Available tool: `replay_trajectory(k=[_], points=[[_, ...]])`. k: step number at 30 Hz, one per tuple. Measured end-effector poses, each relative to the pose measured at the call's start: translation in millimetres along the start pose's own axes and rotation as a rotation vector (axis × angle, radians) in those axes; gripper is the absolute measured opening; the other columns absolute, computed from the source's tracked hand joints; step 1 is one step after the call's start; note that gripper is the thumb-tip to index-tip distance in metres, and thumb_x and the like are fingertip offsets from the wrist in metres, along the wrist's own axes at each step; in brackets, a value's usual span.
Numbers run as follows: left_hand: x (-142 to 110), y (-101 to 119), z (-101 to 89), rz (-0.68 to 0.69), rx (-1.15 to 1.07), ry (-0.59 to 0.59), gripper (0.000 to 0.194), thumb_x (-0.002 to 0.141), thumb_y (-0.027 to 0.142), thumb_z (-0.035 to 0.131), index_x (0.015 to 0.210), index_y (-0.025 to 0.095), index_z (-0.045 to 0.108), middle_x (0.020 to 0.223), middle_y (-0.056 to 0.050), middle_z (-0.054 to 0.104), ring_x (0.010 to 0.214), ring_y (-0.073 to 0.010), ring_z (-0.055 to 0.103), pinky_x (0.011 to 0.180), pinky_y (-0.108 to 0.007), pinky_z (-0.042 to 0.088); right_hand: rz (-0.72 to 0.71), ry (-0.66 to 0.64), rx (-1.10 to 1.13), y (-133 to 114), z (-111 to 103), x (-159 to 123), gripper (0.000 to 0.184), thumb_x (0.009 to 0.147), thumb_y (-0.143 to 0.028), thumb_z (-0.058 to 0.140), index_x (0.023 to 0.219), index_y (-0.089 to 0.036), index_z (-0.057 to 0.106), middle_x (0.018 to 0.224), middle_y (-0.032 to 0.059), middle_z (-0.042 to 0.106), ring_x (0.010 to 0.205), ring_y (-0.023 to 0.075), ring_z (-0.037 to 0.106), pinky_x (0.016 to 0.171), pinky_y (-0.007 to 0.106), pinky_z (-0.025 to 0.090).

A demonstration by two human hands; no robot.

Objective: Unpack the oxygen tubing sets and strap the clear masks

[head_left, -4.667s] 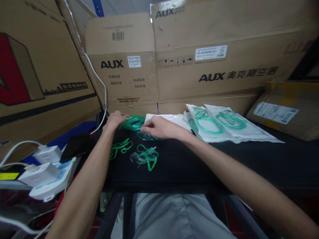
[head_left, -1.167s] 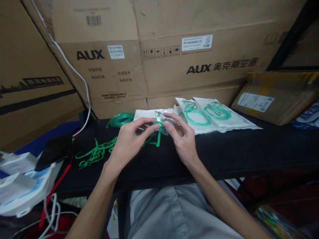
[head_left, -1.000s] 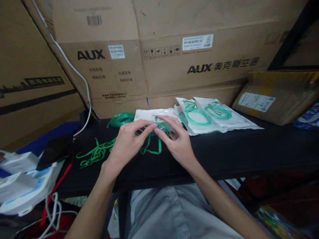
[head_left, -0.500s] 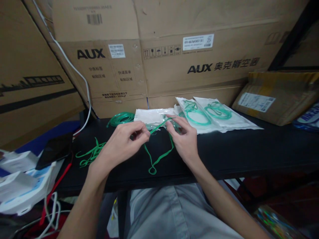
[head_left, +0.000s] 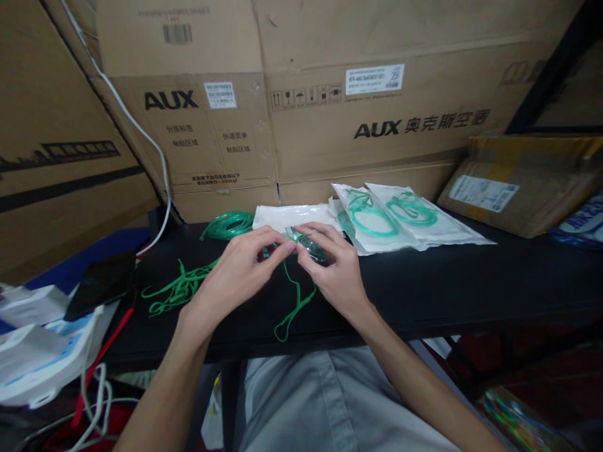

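My left hand [head_left: 252, 257] and my right hand [head_left: 332, 260] meet above the black table. The left thumb and fingers pinch a thin green elastic strap [head_left: 296, 306], which hangs in a loop below the hands. My right hand's fingers are closed around a clear plastic mask [head_left: 313, 249], partly hidden by them. Left of my left hand lies a pile of loose green straps [head_left: 181, 292]. Behind that hand is a coil of green tubing [head_left: 229, 225].
A white pouch [head_left: 282, 216] lies behind my hands. Several white pouches with green tubing [head_left: 402, 220] rest to the right. Large cardboard boxes [head_left: 320, 144] stand at the back, a smaller carton [head_left: 513, 179] at right. A phone [head_left: 101, 282] and white plugs [head_left: 38, 307] are at left.
My hands have come together and the strap between them is no longer stretched out. The mask now shows in my right hand, and the hanging loop has shifted slightly downward.
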State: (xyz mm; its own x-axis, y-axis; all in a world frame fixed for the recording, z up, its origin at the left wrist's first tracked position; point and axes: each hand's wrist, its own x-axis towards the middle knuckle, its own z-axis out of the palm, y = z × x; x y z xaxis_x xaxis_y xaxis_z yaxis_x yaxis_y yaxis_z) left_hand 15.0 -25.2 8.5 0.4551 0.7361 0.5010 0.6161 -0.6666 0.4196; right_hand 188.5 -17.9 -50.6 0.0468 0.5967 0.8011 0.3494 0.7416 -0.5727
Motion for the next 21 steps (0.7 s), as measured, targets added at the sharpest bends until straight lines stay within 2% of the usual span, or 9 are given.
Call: replay_trajectory(k=[6, 8, 11, 16, 21], points=[[-3.3, 4.1, -4.2, -0.090, -0.042, -0.186, 0.018, 0.090, 0.029, 0.061, 0.078, 0.021, 0.071, 0.080, 0.003, 0.071, 0.075, -0.0147, 0.062, 0.068, -0.025, 0.042, 0.178, 0.172, -0.002, 8.5, -3.5, 5.4, 0.024, 0.090, -0.027, 0.063, 0.110, -0.019, 0.076, 0.111, 0.0097, 0.071, 0.106, 0.0217, 0.066, 0.094, 0.037, 0.052], [-3.3, 3.1, -1.9, -0.110, -0.047, -0.181, 0.021, 0.092, 0.032, 0.059, 0.081, 0.023, 0.074, 0.083, 0.003, 0.073, 0.077, -0.0159, 0.064, 0.070, -0.025, 0.042, 0.219, 0.184, 0.035, 8.7, -4.3, 6.4, 0.025, 0.090, -0.030, 0.064, 0.109, -0.019, 0.076, 0.111, 0.0101, 0.072, 0.106, 0.0222, 0.066, 0.093, 0.036, 0.052], [-1.4, -0.4, 7.0, -0.125, -0.022, -0.108, 0.030, 0.096, 0.041, 0.055, 0.086, 0.023, 0.076, 0.088, 0.001, 0.076, 0.080, -0.0180, 0.065, 0.073, -0.026, 0.042, 0.194, 0.107, 0.097, 5.3, -2.8, 5.2, 0.026, 0.092, -0.031, 0.064, 0.112, -0.020, 0.075, 0.115, 0.0096, 0.071, 0.109, 0.0214, 0.066, 0.094, 0.034, 0.053], [2.1, -3.6, 22.1, -0.128, -0.107, -0.129, 0.038, 0.098, 0.042, 0.050, 0.081, 0.018, 0.074, 0.084, 0.001, 0.075, 0.075, -0.0170, 0.063, 0.070, -0.025, 0.041, 0.117, 0.008, 0.084, 0.1, -1.1, 1.5, 0.029, 0.093, -0.029, 0.062, 0.120, -0.024, 0.072, 0.120, 0.0080, 0.069, 0.116, 0.0207, 0.063, 0.104, 0.035, 0.048], [4.0, -6.8, 20.2, -0.179, -0.162, -0.083, 0.038, 0.096, 0.044, 0.053, 0.080, 0.016, 0.073, 0.078, 0.002, 0.070, 0.074, -0.0156, 0.058, 0.068, -0.024, 0.039, 0.068, -0.104, 0.153, 1.3, -3.1, 0.5, 0.041, 0.092, -0.020, 0.056, 0.131, -0.026, 0.066, 0.131, 0.0078, 0.062, 0.124, 0.0205, 0.058, 0.109, 0.036, 0.046]])
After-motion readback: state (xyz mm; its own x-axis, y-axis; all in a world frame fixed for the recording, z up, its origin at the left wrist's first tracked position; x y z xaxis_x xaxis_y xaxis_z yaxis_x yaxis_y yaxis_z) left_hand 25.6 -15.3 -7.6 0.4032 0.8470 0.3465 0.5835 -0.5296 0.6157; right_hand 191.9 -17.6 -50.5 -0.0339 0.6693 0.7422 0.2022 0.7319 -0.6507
